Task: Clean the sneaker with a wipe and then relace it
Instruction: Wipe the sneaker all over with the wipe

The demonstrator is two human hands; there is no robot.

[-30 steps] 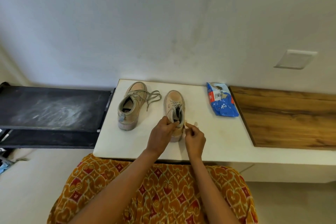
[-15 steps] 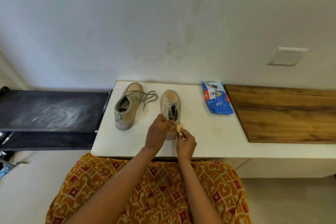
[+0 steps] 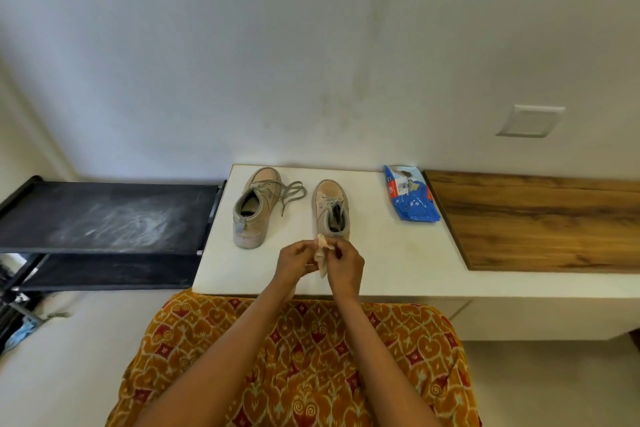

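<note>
No print here can be read.

The one thing that carries printing is the blue wipe packet (image 3: pixel 412 196), lying on the white counter (image 3: pixel 381 253) near the wall, just beside the wooden board (image 3: pixel 540 222). It bears a red band along its far edge with small white characters, a pale label patch with dark marks, and scattered white spots on the blue, but all of it is too small and blurred to make out a word, brand or number. The two beige sneakers (image 3: pixel 258 208) (image 3: pixel 330 208) show no legible logo or size mark, and the wall plate (image 3: pixel 530 120) is plain.
</note>
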